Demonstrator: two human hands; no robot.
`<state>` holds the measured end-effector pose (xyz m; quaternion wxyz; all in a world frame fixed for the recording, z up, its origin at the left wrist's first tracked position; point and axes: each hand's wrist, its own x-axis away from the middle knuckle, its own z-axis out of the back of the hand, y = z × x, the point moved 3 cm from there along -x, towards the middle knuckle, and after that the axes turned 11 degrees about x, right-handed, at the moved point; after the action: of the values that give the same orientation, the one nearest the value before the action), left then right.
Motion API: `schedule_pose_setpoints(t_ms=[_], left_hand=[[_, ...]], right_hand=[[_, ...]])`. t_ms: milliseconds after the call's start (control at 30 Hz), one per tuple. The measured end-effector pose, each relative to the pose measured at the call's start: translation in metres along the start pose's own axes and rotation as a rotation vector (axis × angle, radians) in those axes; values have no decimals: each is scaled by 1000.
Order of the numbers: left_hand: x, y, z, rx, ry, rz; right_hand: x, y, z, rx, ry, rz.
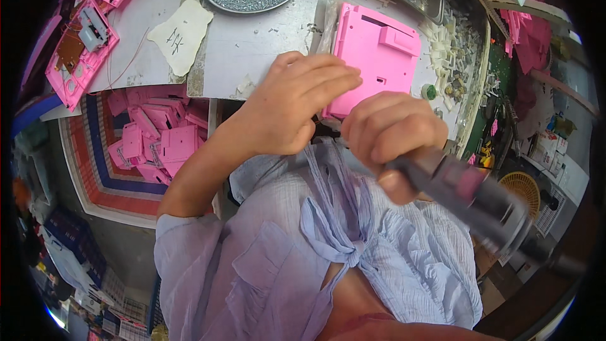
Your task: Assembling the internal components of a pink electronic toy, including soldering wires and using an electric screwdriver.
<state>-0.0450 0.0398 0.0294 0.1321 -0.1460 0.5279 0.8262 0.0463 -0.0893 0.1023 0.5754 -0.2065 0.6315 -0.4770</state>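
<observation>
Worktop [246, 50], near edge: pink case [388, 60], likely light, stiff; I'd hold its sides. Left fingers [331, 77] unclenched, touching it; right fingers [404, 127] clamped round driver [470, 186].

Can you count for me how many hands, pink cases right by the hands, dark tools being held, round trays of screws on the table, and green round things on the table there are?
Hands: 2 (left hand, right hand)
Pink case by the hands: 1
Dark tool held: 1
Round tray of screws: 1
Green round thing: 1
Total: 6
</observation>
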Motion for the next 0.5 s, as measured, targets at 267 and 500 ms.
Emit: schedule_pose_setpoints(t_ms=[267,500], left_hand=[[-2,0,-4,-151,-15,-13],[-7,1,-4,-219,-77,69]], right_hand=[[-7,10,4,-15,-134,67],[-46,14,63,93,154,-98]])
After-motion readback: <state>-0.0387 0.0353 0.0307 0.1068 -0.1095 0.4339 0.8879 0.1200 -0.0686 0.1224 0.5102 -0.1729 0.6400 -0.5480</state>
